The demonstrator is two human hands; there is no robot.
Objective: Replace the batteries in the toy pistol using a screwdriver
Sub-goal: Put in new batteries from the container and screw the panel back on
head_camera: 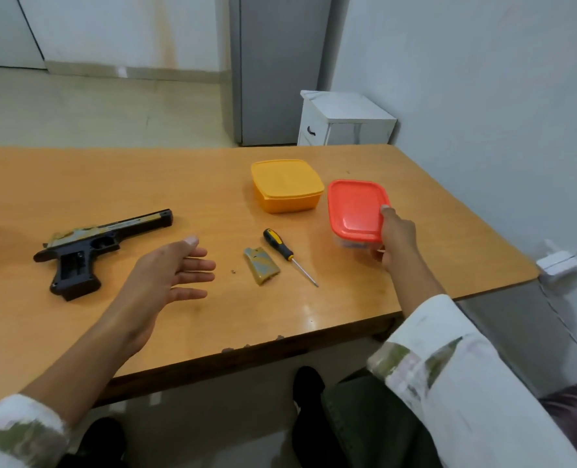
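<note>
Right hand (395, 236) grips red-lidded box (354, 207); left hand (175, 268) open above table (77, 184) (pistol (87, 248) nearby).

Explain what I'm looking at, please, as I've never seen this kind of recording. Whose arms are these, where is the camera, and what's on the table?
There is no machine here. One wide-angle camera sits on a person's head and looks forward and down, so the two arms coming in from the bottom are the wearer's own. The left hand is open with straight fingers and holds nothing, over the wooden table. The right hand grips a clear box with a red lid, thumb on the lid. Beside it stands a closed yellow box. On the table lie a toy pistol on its side with its grip open, a small cover plate, a tiny screw next to it, and a screwdriver with a black and yellow handle.
</note>
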